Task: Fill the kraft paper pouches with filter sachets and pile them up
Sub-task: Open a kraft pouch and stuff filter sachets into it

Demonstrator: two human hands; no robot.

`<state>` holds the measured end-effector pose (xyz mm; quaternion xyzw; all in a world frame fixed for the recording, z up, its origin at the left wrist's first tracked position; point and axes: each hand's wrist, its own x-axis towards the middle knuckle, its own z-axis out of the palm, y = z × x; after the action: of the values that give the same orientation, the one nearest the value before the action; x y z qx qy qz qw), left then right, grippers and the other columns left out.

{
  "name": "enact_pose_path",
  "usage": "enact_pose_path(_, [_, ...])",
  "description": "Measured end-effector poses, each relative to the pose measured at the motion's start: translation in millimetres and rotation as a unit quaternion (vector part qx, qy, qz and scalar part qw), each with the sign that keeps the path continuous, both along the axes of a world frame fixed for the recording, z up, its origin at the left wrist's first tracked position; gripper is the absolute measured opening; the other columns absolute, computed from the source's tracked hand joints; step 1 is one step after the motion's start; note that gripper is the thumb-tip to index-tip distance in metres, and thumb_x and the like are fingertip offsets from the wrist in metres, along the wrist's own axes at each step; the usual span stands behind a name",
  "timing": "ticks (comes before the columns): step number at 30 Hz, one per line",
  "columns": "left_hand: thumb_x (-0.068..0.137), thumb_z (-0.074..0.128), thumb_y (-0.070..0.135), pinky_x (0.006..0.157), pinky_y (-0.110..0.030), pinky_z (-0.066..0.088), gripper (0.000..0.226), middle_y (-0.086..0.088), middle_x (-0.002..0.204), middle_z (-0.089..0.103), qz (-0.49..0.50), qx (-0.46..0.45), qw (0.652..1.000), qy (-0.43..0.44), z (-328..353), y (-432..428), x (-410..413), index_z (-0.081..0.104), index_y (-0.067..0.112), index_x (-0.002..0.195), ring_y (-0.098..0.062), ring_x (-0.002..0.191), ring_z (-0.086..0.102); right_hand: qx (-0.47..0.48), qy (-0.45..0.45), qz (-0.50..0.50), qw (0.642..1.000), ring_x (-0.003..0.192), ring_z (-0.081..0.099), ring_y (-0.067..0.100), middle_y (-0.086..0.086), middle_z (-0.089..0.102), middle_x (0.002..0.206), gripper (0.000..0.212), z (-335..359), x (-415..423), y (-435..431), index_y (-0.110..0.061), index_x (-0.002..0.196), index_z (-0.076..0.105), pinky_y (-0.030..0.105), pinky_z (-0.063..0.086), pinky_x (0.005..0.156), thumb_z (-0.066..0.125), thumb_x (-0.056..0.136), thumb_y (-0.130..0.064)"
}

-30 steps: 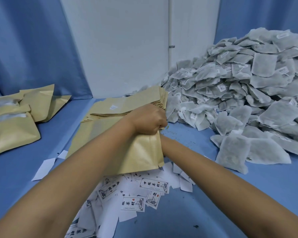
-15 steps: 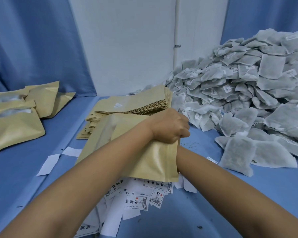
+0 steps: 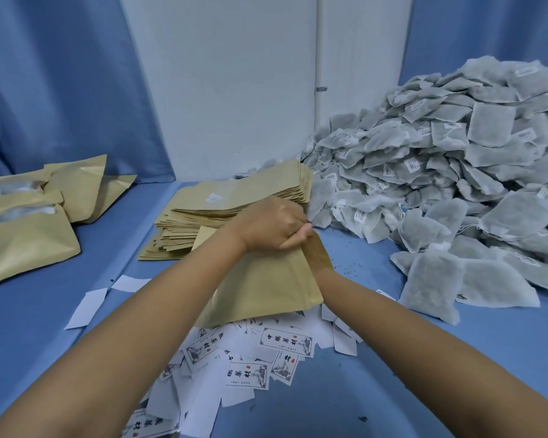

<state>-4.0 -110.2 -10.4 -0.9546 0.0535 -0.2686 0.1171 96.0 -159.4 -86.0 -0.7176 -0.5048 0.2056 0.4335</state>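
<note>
Kraft pouch (image 3: 266, 286) lies centre, over printed labels (image 3: 250, 352), its top edge clenched in the left hand (image 3: 266, 224). Right hand is hidden behind the pouch; its grip cannot be told. Empty pouch stack (image 3: 234, 197) is just beyond, sachet heap (image 3: 440, 184) right, filled pouches (image 3: 29, 235) left.

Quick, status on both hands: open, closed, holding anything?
Left hand: closed, fingers gripping the top of the pouch.
Right hand: cannot tell; only the forearm shows, and the hand is hidden behind the pouch and the left hand.

Right hand (beyond wrist) behind pouch (image 3: 266, 279)
</note>
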Motion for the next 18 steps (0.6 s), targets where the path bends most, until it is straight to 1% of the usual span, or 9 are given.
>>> enact_pose_path(1, [0.091, 0.039, 0.016, 0.045, -0.028, 0.039, 0.046, -0.009, 0.053, 0.053, -0.009, 0.003, 1.000, -0.002, -0.2, -1.7, 2.3, 0.060, 0.001, 0.053, -0.026, 0.051, 0.053, -0.009, 0.025, -0.015, 1.000, 0.109, 0.047, 0.022, 0.009, 0.050, 0.103, 0.016, -0.8, 1.0, -0.7, -0.003, 0.110, 0.052, 0.022, 0.035, 0.093, 0.039, 0.102, -0.007])
enact_pose_path(3, [0.090, 0.040, 0.014, 0.044, -0.029, 0.038, 0.043, -0.009, 0.054, 0.053, -0.015, -0.001, 1.000, -0.002, -0.3, -3.1, 8.8, 0.053, 0.001, 0.051, -0.027, 0.050, 0.054, -0.053, 0.024, 0.019, 0.998, 0.086, 0.052, 0.020, 0.002, 0.050, 0.087, 0.017, -7.6, 9.0, -1.4, -0.011, 0.089, 0.053, 0.014, 0.038, 0.071, 0.042, 0.102, -0.012])
enact_pose_path(5, [0.089, 0.041, 0.013, 0.044, -0.028, 0.036, 0.041, -0.009, 0.054, 0.054, -0.017, 0.011, 1.000, -0.002, -3.0, -4.1, 14.9, 0.052, 0.002, 0.051, -0.026, 0.052, 0.054, -0.144, -0.028, 0.112, 0.983, 0.068, 0.041, 0.013, 0.000, 0.042, 0.076, 0.029, 0.1, 9.7, -14.6, -0.012, 0.075, 0.050, 0.010, 0.036, 0.056, 0.041, 0.103, -0.012])
enact_pose_path(7, [0.088, 0.042, 0.011, 0.044, -0.028, 0.037, 0.041, -0.009, 0.053, 0.054, -0.019, 0.026, 0.999, -0.004, -6.5, -3.9, 19.8, 0.054, 0.002, 0.050, -0.025, 0.052, 0.053, -0.160, 0.024, 0.173, 0.972, 0.077, 0.042, 0.010, -0.001, 0.044, 0.086, 0.018, 11.5, 14.2, -23.6, -0.006, 0.093, 0.059, 0.006, 0.037, 0.063, 0.043, 0.101, -0.004])
enact_pose_path(9, [0.088, 0.042, 0.010, 0.045, -0.031, 0.042, 0.042, -0.011, 0.053, 0.054, -0.007, 0.016, 1.000, -0.008, -9.9, -3.4, 26.8, 0.056, -0.001, 0.050, -0.026, 0.054, 0.052, -0.091, 0.042, 0.200, 0.975, 0.076, 0.047, 0.000, -0.006, 0.048, 0.086, 0.020, 17.5, 25.2, -27.2, -0.016, 0.092, 0.059, 0.004, 0.038, 0.065, 0.047, 0.098, -0.001])
enact_pose_path(11, [0.089, 0.042, 0.010, 0.046, -0.034, 0.045, 0.042, -0.013, 0.054, 0.055, 0.005, -0.003, 1.000, -0.010, -13.3, -5.1, 36.9, 0.056, -0.003, 0.051, -0.027, 0.055, 0.053, -0.010, 0.087, 0.184, 0.979, 0.080, 0.051, -0.012, -0.015, 0.051, 0.093, 0.022, 16.3, 37.6, -35.7, -0.030, 0.096, 0.051, 0.006, 0.041, 0.071, 0.050, 0.098, -0.008])
enact_pose_path(13, [0.090, 0.043, 0.010, 0.049, -0.032, 0.045, 0.042, -0.013, 0.053, 0.055, 0.007, -0.006, 1.000, 0.003, -14.5, -9.2, 53.2, 0.057, -0.003, 0.052, -0.027, 0.056, 0.053, 0.055, 0.113, 0.144, 0.982, 0.084, 0.055, -0.015, -0.020, 0.054, 0.097, 0.025, 9.6, 53.1, -45.0, -0.037, 0.101, 0.050, 0.003, 0.043, 0.070, 0.054, 0.095, -0.012])
enact_pose_path(16, [0.096, 0.045, 0.014, 0.063, -0.039, 0.048, 0.041, -0.016, 0.065, 0.060, 0.042, -0.022, 0.997, 0.063, -19.7, -18.2, 90.9, 0.062, -0.005, 0.064, -0.030, 0.068, 0.056, 0.045, 0.097, 0.036, 0.994, 0.074, 0.056, 0.004, -0.011, 0.058, 0.077, 0.014, 3.7, 77.6, -57.8, -0.024, 0.083, 0.057, 0.013, 0.044, 0.057, 0.054, 0.092, -0.013])
enact_pose_path(18, [0.099, 0.042, 0.022, 0.065, -0.038, 0.044, 0.045, -0.014, 0.070, 0.057, 0.074, -0.037, 0.993, 0.085, -26.1, -24.2, 115.8, 0.063, -0.003, 0.069, -0.029, 0.069, 0.055, 0.028, 0.043, -0.067, 0.996, 0.074, 0.051, 0.016, -0.006, 0.055, 0.068, 0.024, -1.2, 95.3, -69.0, -0.021, 0.067, 0.053, 0.021, 0.036, 0.053, 0.054, 0.090, -0.014])
